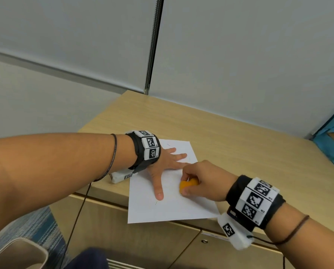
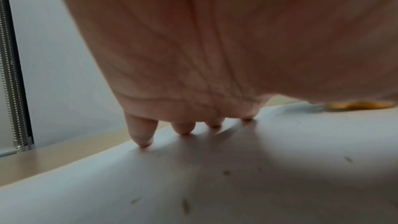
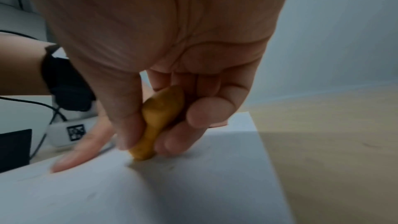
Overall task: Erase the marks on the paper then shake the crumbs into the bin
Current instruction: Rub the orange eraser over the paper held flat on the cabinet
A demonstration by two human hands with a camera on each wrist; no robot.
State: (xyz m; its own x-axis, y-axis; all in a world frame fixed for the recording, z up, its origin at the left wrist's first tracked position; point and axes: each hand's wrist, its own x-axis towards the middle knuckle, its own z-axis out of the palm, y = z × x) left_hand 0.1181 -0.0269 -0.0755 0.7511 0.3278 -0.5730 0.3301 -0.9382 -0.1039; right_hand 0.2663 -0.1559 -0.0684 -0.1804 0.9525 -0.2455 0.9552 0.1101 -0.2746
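The left hand lies flat, fingers spread, pinning the paper to the desk. The right hand pinches the orange eraser, tip apparently touching the sheet. Hard rubbing could crease the overhanging front edge.

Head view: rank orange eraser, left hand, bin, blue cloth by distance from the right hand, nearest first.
1. orange eraser: pinched in the right hand, tip on the paper.
2. left hand: just to its left, flat on the paper.
3. blue cloth: far right edge of the desk.
4. bin: bottom left, below the desk.
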